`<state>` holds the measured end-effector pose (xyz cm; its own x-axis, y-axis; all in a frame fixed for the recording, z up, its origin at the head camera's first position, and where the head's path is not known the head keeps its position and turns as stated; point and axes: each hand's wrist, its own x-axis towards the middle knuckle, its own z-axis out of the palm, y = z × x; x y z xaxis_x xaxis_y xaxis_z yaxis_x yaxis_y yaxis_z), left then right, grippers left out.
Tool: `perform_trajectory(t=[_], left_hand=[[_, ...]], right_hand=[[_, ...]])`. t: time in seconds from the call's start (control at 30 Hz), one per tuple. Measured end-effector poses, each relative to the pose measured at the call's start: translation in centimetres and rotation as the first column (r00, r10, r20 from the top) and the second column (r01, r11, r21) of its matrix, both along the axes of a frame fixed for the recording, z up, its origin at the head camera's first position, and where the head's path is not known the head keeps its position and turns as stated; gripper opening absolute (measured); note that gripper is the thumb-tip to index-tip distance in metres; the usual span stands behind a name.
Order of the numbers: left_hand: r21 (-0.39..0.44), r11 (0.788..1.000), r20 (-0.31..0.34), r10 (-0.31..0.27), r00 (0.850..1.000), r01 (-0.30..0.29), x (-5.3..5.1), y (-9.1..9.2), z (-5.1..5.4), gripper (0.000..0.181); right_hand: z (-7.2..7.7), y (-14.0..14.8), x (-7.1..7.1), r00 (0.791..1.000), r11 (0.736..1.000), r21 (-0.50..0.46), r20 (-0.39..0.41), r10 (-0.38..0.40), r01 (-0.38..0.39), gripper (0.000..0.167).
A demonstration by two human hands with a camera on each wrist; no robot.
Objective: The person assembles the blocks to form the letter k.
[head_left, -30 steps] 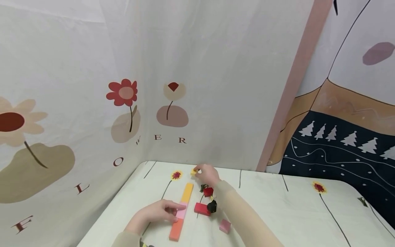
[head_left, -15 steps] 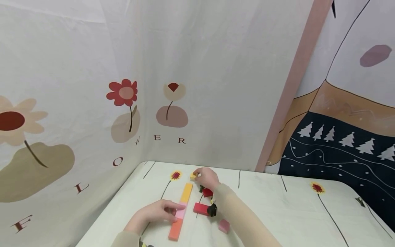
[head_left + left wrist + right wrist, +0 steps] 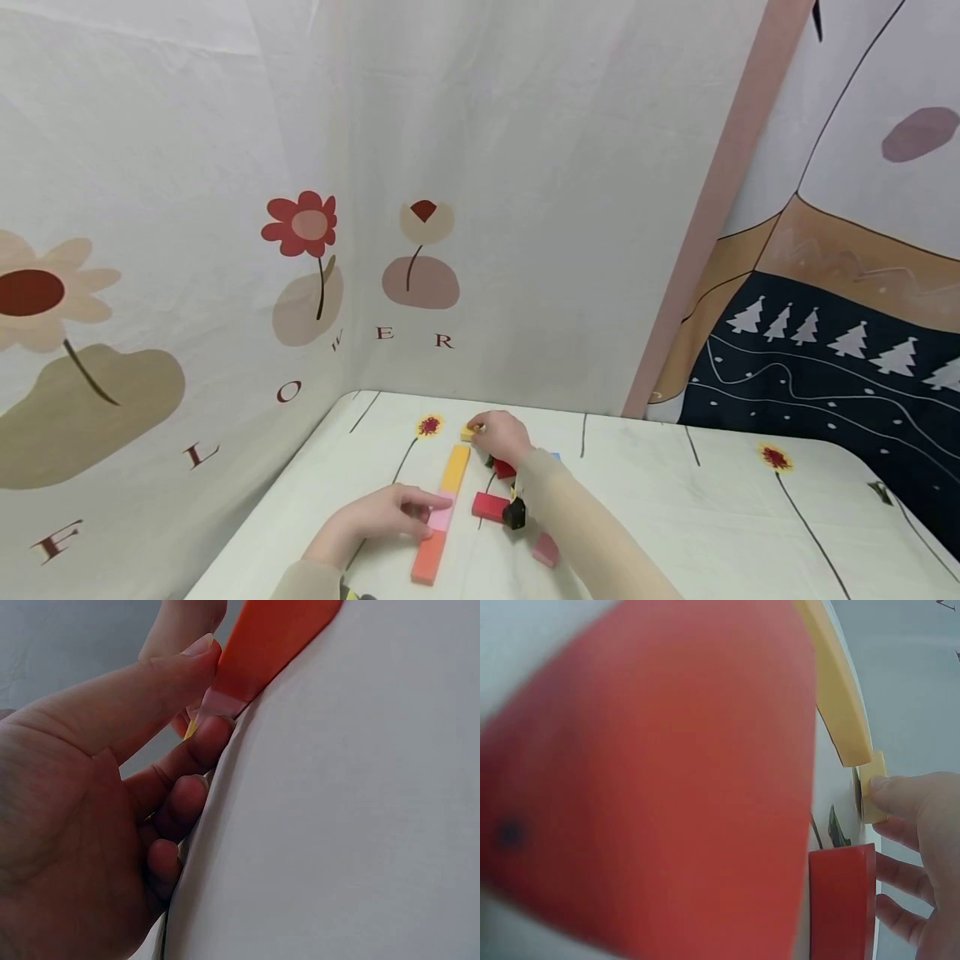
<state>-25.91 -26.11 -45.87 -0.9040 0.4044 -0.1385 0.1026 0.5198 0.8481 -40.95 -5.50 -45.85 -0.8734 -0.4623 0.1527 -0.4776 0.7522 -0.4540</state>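
A row of blocks lies on the white cloth: an orange block (image 3: 428,557) nearest, a pink block (image 3: 439,517) in the middle and a long yellow block (image 3: 454,469) at the far end. My left hand (image 3: 384,514) holds the row at the pink block, thumb and index finger against it. In the left wrist view the thumb lies by the orange block (image 3: 266,645). Just beyond the row's far end, my right hand (image 3: 504,435) pinches a small yellow block (image 3: 467,434). In the right wrist view this small yellow block (image 3: 873,787) sits close to the long yellow one (image 3: 840,694).
Right of the row lie a red block (image 3: 490,506) and a second red block (image 3: 504,468), partly behind the right wrist. A dusty-pink block (image 3: 546,550) lies nearer, partly covered by the forearm. A bit of blue (image 3: 556,456) shows past the sleeve. Curtains hang behind the table.
My right hand has brought the small yellow block a little nearer, toward the row's far end. A bit of blue has come into view beyond the right sleeve. The left hand has stayed put.
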Motion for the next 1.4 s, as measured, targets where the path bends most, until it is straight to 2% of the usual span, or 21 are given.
perform_trajectory(t=[0.57, 1.1, 1.4], left_hand=[[-0.012, 1.0, -0.006, 0.008, 1.0, -0.008, 0.07, -0.05, 0.26, 0.043], [0.001, 1.0, 0.009, 0.003, 1.0, -0.003, -0.08, -0.09, 0.03, 0.043], [0.001, 1.0, 0.0, 0.0, 1.0, 0.0, 0.0, -0.05, -0.01, 0.043]], right_hand=[[-0.22, -0.06, -0.08, 0.998, 0.999, 0.004, -0.043, 0.04, -0.04, 0.018], [-0.45, 0.03, 0.0, 0.999, 0.999, -0.014, 0.014, 0.039, -0.039, 0.017], [-0.36, 0.13, 0.32, 0.997, 0.997, -0.027, 0.005, 0.071, -0.071, 0.017]])
